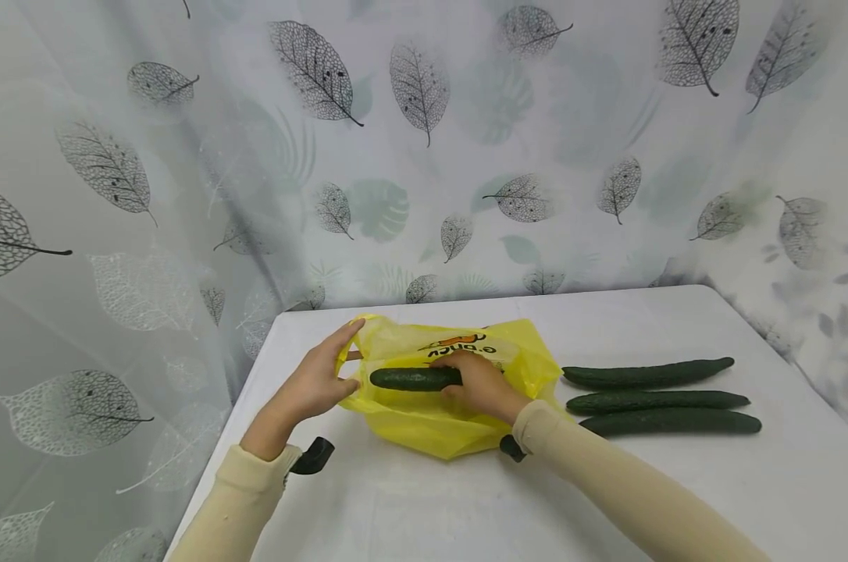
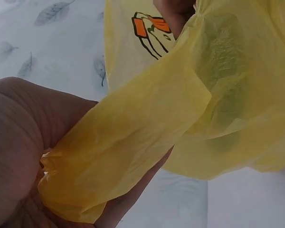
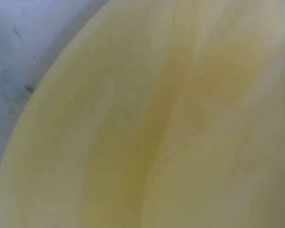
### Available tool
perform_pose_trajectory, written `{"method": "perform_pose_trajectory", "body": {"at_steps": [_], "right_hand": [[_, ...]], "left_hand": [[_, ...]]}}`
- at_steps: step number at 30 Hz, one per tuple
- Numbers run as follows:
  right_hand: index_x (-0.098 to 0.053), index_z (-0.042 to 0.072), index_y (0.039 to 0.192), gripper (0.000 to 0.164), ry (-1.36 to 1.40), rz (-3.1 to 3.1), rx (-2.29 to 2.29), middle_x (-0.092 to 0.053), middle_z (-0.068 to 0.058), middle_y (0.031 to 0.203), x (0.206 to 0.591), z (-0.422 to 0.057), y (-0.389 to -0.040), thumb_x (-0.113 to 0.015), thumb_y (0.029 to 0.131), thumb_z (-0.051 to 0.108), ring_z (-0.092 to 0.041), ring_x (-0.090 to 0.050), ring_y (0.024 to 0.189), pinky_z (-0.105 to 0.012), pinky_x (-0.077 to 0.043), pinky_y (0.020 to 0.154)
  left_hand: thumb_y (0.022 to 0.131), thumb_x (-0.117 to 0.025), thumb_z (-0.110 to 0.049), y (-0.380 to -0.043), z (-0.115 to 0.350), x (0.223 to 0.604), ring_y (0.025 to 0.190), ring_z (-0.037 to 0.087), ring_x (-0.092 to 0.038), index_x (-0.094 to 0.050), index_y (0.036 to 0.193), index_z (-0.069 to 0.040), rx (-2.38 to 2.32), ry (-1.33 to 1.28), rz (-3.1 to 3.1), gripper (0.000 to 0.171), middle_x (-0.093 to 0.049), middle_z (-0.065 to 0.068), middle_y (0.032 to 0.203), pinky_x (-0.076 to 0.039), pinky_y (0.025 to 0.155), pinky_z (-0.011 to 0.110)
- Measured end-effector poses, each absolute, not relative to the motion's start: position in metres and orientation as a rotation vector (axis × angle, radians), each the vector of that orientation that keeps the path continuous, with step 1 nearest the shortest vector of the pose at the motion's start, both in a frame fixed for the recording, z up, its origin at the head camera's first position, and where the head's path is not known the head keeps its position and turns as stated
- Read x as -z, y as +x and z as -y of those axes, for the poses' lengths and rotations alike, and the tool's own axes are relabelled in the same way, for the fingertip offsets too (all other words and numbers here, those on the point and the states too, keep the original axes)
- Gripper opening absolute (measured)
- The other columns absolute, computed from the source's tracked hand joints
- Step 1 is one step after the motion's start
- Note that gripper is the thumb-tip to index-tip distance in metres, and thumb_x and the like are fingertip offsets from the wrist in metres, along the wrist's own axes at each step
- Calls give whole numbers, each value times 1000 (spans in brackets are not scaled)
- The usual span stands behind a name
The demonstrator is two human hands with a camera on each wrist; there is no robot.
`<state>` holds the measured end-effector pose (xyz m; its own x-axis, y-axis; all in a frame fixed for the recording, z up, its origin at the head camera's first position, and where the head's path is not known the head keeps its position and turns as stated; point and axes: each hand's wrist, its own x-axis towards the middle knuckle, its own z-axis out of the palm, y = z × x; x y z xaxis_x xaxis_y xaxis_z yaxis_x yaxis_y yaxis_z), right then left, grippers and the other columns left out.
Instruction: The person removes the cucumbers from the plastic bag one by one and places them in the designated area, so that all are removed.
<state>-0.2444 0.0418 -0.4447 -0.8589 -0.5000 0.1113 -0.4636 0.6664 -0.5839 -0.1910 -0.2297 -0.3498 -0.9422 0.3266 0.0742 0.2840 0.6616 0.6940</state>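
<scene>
A yellow plastic bag [image 1: 431, 433] with printed lettering and an orange-and-black picture lies on the table, its mouth spread. My left hand [image 1: 315, 382] holds the bag's left rim, thumb in front and fingers behind. In the left wrist view a fold of the bag [image 2: 128, 137] runs between thumb and fingers of the left hand [image 2: 19, 137]. My right hand [image 1: 479, 382] grips a dark green cucumber [image 1: 410, 379] by its right part, at the bag's mouth. Through the plastic in the left wrist view a green shape [image 2: 223, 71] shows. The right wrist view holds only blurred yellow plastic [image 3: 133, 142].
Three long cucumbers lie side by side to the right of the bag: a far one [image 1: 649, 375], a middle one [image 1: 656, 401] and a near one [image 1: 677, 422]. They rest on the white table [image 1: 410, 515]. A leaf-patterned curtain [image 1: 424, 179] hangs behind and beside it.
</scene>
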Motion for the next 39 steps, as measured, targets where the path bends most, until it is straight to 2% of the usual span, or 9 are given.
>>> {"method": "perform_pose_trajectory", "body": {"at_steps": [4,11,17,24,32,35,39], "right_hand": [[-67,16,133,46,-792,-2751,1086,-64,-2,134,441,-45,-242,-79,88,14,-26,-55,129,-44,-40,108],[-67,19,132,48,-798,-2595,1330,-65,1,130,427,-53,-231,-80,87,12,-24,-58,119,-45,-45,103],[-66,20,135,50,-826,-2464,1515,-63,2,131,410,-59,-221,-80,87,14,-22,-58,115,-48,-44,101],[-63,12,137,50,-859,-2238,1829,-62,-6,133,395,-63,-210,-77,90,12,-27,-58,118,-48,-47,101],[-60,11,140,52,-653,-1921,2154,-62,-11,133,368,-62,-199,-76,91,12,-29,-58,122,-40,-53,95],[-58,10,141,52,-637,-1878,2190,-61,-13,133,359,-66,-199,-75,92,12,-30,-57,122,-40,-51,97],[-56,8,143,52,-644,-1842,2235,-60,-14,133,349,-73,-199,-72,94,9,-31,-59,120,-39,-50,99]], "left_hand": [[80,-65,16,-192,232,351,126,36,-57,-25,161,-7,-1161,506,-2822,93,-22,13,166,-57,72,31],[80,-67,15,-192,231,350,126,36,-57,-25,161,-6,-1141,502,-2828,93,-23,14,165,-57,74,32],[81,-68,15,-192,228,350,128,37,-56,-24,161,-8,-1157,479,-2810,95,-21,13,166,-58,76,34],[82,-70,13,-192,227,351,127,37,-56,-23,161,-7,-1103,488,-2856,95,-21,15,166,-57,79,37],[81,-70,13,-193,227,351,126,37,-57,-22,162,-8,-1129,451,-2871,96,-21,15,166,-58,78,38],[80,-70,12,-193,228,352,133,38,-50,-23,161,-7,-1114,447,-2912,96,-22,17,165,-54,90,45],[79,-70,10,-193,230,353,144,41,-34,-24,161,-5,-1084,431,-2967,95,-22,20,164,-38,108,56]]}}
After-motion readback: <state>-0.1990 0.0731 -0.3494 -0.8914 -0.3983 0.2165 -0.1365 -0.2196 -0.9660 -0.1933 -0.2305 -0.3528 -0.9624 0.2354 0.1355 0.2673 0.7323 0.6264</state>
